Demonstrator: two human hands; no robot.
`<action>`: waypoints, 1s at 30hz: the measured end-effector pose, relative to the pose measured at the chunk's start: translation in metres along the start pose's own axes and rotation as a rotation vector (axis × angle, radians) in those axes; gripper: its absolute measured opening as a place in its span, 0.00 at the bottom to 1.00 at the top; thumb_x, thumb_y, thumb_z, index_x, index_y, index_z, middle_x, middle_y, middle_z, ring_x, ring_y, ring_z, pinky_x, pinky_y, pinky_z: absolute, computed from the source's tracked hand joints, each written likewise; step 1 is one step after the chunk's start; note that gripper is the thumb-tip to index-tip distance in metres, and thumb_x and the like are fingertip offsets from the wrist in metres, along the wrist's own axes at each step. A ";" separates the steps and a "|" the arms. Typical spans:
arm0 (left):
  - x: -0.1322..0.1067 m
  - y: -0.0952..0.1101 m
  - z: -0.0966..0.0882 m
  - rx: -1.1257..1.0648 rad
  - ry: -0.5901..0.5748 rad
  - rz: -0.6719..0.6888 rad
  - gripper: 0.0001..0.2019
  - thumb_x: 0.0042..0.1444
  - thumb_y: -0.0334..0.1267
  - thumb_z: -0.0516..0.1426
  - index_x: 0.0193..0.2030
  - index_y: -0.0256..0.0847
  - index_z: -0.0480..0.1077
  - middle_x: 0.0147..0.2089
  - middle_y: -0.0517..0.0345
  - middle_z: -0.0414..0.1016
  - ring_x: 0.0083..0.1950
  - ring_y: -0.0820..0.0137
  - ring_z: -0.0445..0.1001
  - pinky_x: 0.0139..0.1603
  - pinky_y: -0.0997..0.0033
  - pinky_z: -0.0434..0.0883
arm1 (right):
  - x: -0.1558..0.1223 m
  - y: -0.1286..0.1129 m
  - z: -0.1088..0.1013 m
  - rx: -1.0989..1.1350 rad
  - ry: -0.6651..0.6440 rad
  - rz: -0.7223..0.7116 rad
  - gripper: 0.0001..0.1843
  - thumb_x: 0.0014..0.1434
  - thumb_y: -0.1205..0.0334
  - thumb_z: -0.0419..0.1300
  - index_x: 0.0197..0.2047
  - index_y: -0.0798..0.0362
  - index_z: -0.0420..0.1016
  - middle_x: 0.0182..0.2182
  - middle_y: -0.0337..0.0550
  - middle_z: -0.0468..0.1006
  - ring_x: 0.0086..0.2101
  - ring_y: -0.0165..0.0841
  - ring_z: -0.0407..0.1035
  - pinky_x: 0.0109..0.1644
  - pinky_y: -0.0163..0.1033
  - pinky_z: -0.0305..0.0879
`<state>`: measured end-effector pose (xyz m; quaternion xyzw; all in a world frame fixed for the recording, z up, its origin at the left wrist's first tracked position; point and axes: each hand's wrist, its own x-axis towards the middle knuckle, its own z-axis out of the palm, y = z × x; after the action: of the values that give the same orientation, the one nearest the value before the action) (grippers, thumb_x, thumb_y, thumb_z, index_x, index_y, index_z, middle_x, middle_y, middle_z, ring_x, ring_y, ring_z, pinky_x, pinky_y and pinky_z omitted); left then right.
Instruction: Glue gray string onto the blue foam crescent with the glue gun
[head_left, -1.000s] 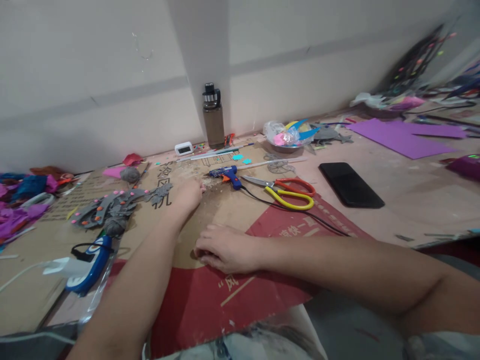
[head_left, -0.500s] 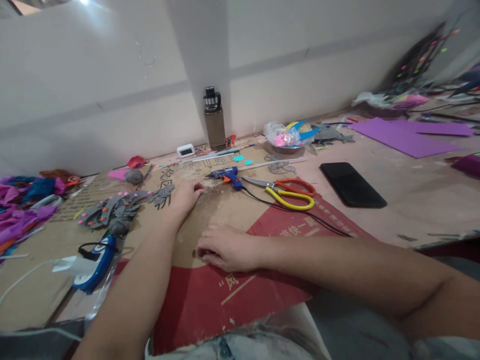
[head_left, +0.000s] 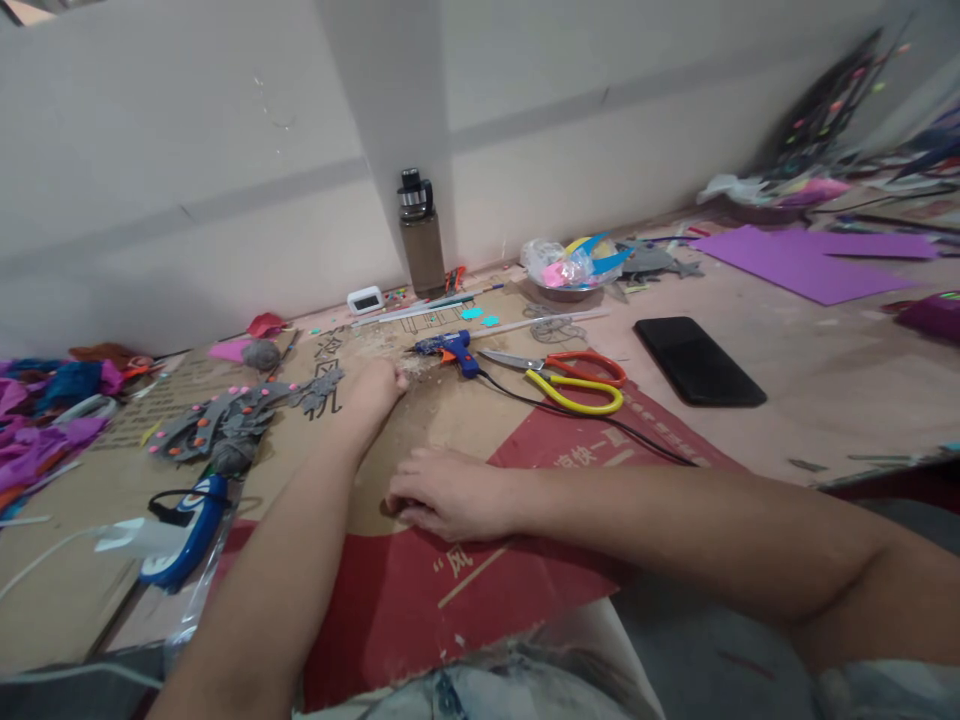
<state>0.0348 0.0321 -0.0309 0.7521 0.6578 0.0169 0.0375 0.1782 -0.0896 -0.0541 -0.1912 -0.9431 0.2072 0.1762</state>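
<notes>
My left hand [head_left: 379,388] rests on a flattened cardboard sheet [head_left: 450,420], its fingers curled inward. Whatever those fingers may hold is hidden. Closer to me, my right hand [head_left: 448,495] lies palm down on the same sheet, fingers bent under and their tips mostly out of sight. Just right of my left hand, apart from it, is a blue hot glue gun [head_left: 454,350] with an orange trigger and a black cord. Scissors [head_left: 574,378] with one red and one yellow handle lie partly open beside the glue gun. A grey piece with pink and orange dots [head_left: 217,420] sits left of my left hand.
A power strip [head_left: 187,535] with a white plug lies at left, near colourful fabric scraps [head_left: 60,400]. Along the wall stand a bottle [head_left: 422,245], a small white device [head_left: 365,300] and a bowl [head_left: 570,290]. A phone [head_left: 697,360] and purple sheets [head_left: 810,265] occupy the right.
My left hand's fingers have curled in more. My right hand stays in about the same place. The view has shifted slightly; the tools lie as before.
</notes>
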 end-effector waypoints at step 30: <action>0.001 0.005 -0.002 0.127 -0.033 0.232 0.11 0.51 0.29 0.50 0.32 0.35 0.74 0.35 0.46 0.76 0.34 0.66 0.71 0.37 0.70 0.64 | 0.000 -0.001 0.000 0.029 -0.014 0.015 0.09 0.61 0.64 0.54 0.43 0.54 0.73 0.38 0.45 0.75 0.40 0.34 0.65 0.45 0.39 0.59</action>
<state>0.0399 0.0324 -0.0281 0.8242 0.5653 -0.0328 -0.0014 0.1779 -0.0904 -0.0539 -0.1944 -0.9398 0.2233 0.1707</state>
